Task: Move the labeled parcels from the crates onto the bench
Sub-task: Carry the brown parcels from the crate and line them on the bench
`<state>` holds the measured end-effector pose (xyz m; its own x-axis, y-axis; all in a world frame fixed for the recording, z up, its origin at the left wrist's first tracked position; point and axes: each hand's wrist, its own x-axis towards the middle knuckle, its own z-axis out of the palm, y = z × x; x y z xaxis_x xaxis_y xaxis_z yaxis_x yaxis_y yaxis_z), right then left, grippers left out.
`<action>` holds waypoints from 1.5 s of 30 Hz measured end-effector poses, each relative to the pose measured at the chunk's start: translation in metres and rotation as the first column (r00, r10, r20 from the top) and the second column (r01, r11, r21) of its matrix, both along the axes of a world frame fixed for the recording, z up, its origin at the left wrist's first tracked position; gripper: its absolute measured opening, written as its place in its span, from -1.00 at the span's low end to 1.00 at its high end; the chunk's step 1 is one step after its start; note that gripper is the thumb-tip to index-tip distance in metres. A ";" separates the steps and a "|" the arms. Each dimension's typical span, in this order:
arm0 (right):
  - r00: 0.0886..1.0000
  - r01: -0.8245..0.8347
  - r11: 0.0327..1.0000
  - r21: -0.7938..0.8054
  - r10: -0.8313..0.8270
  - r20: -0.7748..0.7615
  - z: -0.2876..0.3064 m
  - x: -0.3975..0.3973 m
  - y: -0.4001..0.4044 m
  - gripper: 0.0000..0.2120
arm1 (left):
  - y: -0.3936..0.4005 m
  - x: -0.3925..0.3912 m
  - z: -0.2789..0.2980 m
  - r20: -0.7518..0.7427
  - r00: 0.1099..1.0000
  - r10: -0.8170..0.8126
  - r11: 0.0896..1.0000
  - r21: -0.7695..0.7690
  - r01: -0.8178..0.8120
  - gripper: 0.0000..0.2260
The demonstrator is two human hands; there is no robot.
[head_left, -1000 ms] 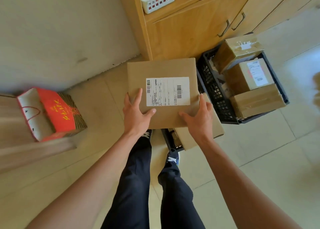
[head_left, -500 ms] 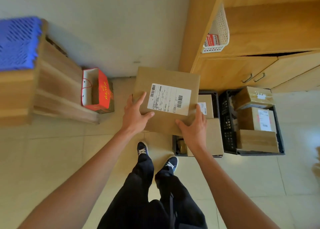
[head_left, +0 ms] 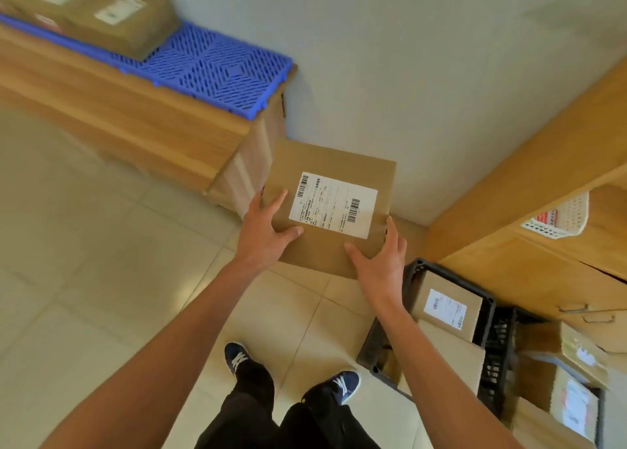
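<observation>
- Cardboard parcel (head_left: 325, 207), flat and brown with a white shipping label (head_left: 333, 205) on its top face, is carried in the air between both hands, above the tiled floor (head_left: 84, 262) and just past the near end of the wooden bench (head_left: 142, 123).
- Left hand (head_left: 268, 231) grips the parcel's left near corner: thumb laid across the top, forefinger stretched along the left edge, the other fingers hidden underneath.
- Right hand (head_left: 380, 262) grips the right near corner: thumb on top, fingers spread up the right edge.
- Two black crates sit on the floor at the right; the nearer crate (head_left: 451, 275) holds a labeled box (head_left: 448, 307), and the farther crate (head_left: 498, 353) holds more boxes, blurred at the frame edge.
- Blue plastic grid mat (head_left: 217, 72) covers the bench top, and a long brown labeled parcel (head_left: 95, 17) already lies on it at the far left.
- Compared with half a second ago, the view has swung left: the bench top and blue mat now fill the upper left, the crates have slid to the lower right, and the red gift bag is out of sight. The parcel is now closer to the bench end, with the grip unchanged.
</observation>
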<state>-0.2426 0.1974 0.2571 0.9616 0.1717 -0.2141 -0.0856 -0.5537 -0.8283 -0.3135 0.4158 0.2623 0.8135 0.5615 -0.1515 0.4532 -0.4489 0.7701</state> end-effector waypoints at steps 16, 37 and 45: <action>0.950 -0.305 0.952 0.021 0.302 0.081 0.044 -0.086 0.293 -0.10 | 0.270 -0.153 0.030 0.034 0.968 0.250 0.965 -0.087 -0.246 -0.19; 0.785 -0.610 0.774 0.170 0.620 -0.007 0.045 -0.042 0.596 -0.06 | 0.515 -0.179 0.035 0.007 0.866 0.501 0.865 -0.031 -0.500 -0.17; 0.773 -0.623 0.744 0.241 0.633 0.044 0.054 -0.010 0.691 -0.28 | 0.609 -0.151 0.049 0.028 0.857 0.514 0.858 -0.014 -0.514 -0.19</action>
<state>-0.2528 0.8885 0.3115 0.6105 0.7823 -0.1241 0.1793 -0.2891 -0.9404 -0.4645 1.0249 0.3110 0.4139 0.9001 -0.1361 0.5952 -0.1544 0.7886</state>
